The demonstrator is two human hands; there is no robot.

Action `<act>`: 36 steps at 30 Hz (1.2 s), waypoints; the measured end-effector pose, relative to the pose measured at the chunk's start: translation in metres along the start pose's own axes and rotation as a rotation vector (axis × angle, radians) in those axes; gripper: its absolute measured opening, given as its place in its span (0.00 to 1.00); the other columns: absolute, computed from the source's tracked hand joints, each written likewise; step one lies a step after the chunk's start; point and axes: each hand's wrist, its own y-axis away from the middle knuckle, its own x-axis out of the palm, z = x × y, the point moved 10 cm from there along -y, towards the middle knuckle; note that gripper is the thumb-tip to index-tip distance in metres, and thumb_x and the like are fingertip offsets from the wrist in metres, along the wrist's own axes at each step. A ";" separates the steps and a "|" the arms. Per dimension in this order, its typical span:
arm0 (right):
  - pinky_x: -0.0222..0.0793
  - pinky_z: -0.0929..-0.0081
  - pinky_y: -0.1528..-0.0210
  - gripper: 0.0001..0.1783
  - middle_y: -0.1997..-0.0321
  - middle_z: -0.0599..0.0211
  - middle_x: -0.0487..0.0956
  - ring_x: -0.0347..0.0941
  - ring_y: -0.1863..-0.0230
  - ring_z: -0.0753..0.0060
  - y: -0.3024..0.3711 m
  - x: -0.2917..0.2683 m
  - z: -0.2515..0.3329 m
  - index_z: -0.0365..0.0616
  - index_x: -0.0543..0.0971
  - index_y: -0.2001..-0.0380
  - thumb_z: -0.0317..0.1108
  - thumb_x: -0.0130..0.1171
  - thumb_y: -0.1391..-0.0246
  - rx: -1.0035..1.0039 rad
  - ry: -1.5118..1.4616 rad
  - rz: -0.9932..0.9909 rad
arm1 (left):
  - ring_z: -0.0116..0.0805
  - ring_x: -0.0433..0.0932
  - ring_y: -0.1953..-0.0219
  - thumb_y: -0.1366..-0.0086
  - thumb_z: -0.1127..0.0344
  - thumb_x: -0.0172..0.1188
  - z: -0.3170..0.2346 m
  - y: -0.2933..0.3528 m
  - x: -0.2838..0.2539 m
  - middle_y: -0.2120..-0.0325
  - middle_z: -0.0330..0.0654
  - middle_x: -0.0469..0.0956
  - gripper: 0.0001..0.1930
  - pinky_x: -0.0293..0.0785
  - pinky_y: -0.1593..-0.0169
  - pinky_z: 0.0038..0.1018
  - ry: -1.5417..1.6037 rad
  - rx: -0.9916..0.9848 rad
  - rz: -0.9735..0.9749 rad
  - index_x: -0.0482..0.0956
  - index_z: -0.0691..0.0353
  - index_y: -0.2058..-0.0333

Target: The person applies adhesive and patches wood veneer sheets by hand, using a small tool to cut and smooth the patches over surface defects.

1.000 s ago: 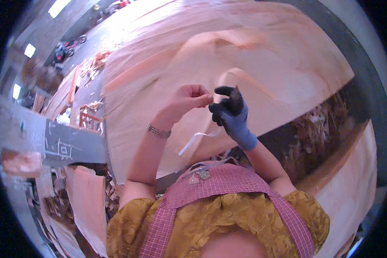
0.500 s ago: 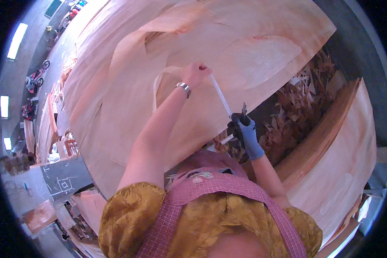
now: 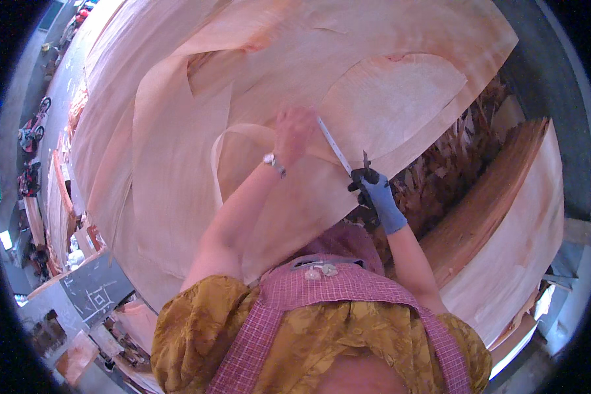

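Observation:
My bare left hand (image 3: 295,134), with a metal wristwatch, is low over the large pale wood veneer sheets (image 3: 269,190). Its fingers are blurred, but they seem closed at the upper end of a narrow white tape (image 3: 335,146). The tape runs straight down to my right hand (image 3: 373,190), which wears a blue and black glove and is closed on its lower end. From the same hand a small dark blade (image 3: 366,159) sticks up. Beside my left wrist a thin veneer strip (image 3: 218,157) curls in a loop. A rounded veneer piece (image 3: 394,92) lies beyond the tape.
Broken veneer scraps (image 3: 453,157) fill the gap right of the sheets. Past it stands a thick veneer stack (image 3: 499,217) with a curved top. A grey board with chalk lines (image 3: 97,292) is at the left, and motorbikes (image 3: 31,134) are parked far left.
My left hand has turned palm down and moved slightly lower, with the tape still stretched between both hands. My right hand has barely shifted. The view has swung slightly.

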 end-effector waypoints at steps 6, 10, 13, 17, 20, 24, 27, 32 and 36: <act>0.70 0.62 0.75 0.08 0.75 0.59 0.81 0.77 0.77 0.55 -0.002 -0.045 0.090 0.46 0.79 0.68 0.38 0.59 0.46 -0.530 0.859 -0.335 | 0.39 0.71 0.46 0.41 0.58 0.59 -0.029 0.025 0.003 0.49 0.37 0.76 0.17 0.62 0.45 0.44 -0.155 0.174 0.060 0.78 0.55 0.53; 0.67 0.79 0.78 0.09 0.75 0.69 0.82 0.71 0.81 0.81 0.005 -0.124 0.052 0.41 0.81 0.67 0.35 0.59 0.45 -0.101 0.276 -0.247 | 0.40 0.70 0.47 0.44 0.65 0.60 -0.019 0.013 0.011 0.48 0.39 0.74 0.18 0.60 0.45 0.44 -0.010 0.012 0.249 0.76 0.56 0.53; 0.67 0.81 0.78 0.07 0.74 0.69 0.81 0.71 0.80 0.81 0.019 -0.162 0.029 0.39 0.81 0.65 0.29 0.58 0.45 -0.104 0.114 -0.171 | 0.41 0.68 0.46 0.44 0.67 0.57 -0.034 0.003 0.022 0.47 0.40 0.73 0.18 0.59 0.43 0.45 0.005 -0.210 0.278 0.75 0.58 0.52; 0.70 0.78 0.74 0.07 0.72 0.69 0.81 0.72 0.77 0.80 0.017 -0.193 -0.016 0.40 0.80 0.65 0.30 0.59 0.45 0.131 0.088 -0.080 | 0.45 0.63 0.40 0.43 0.64 0.58 -0.186 0.016 0.062 0.40 0.41 0.66 0.26 0.56 0.38 0.45 -0.049 0.227 0.318 0.70 0.60 0.44; 0.63 0.85 0.77 0.08 0.74 0.75 0.79 0.68 0.79 0.86 0.003 -0.200 0.005 0.39 0.80 0.65 0.32 0.58 0.45 -0.094 0.219 -0.051 | 0.42 0.62 0.38 0.39 0.55 0.56 -0.215 0.013 0.093 0.38 0.38 0.63 0.28 0.53 0.36 0.47 -0.011 0.060 0.351 0.68 0.54 0.41; 0.72 0.63 0.68 0.13 0.70 0.54 0.81 0.78 0.70 0.55 0.007 -0.212 0.078 0.39 0.77 0.62 0.34 0.61 0.49 -0.656 1.079 -0.151 | 0.44 0.62 0.38 0.43 0.51 0.61 -0.227 0.014 0.104 0.39 0.39 0.64 0.29 0.54 0.37 0.49 -0.176 0.098 0.304 0.71 0.55 0.44; 0.72 0.57 0.62 0.15 0.67 0.46 0.79 0.77 0.64 0.48 -0.018 -0.254 0.117 0.39 0.76 0.60 0.34 0.61 0.51 -0.650 0.964 -0.105 | 0.45 0.62 0.39 0.45 0.51 0.62 -0.228 0.007 0.103 0.40 0.39 0.65 0.30 0.55 0.38 0.50 -0.172 0.089 0.289 0.71 0.55 0.44; 0.74 0.72 0.62 0.13 0.65 0.62 0.83 0.79 0.67 0.67 -0.073 -0.314 0.181 0.35 0.78 0.58 0.28 0.58 0.47 -0.546 0.214 0.056 | 0.45 0.66 0.41 0.45 0.57 0.61 -0.235 -0.027 0.118 0.44 0.44 0.69 0.25 0.58 0.40 0.47 -0.124 -0.107 0.534 0.73 0.57 0.48; 0.73 0.80 0.61 0.13 0.63 0.64 0.83 0.78 0.67 0.78 -0.099 -0.356 0.230 0.36 0.79 0.56 0.26 0.56 0.44 -0.557 0.063 0.032 | 0.43 0.68 0.43 0.43 0.64 0.58 -0.269 -0.108 0.114 0.46 0.45 0.71 0.23 0.60 0.41 0.43 -0.059 -0.071 0.208 0.72 0.58 0.48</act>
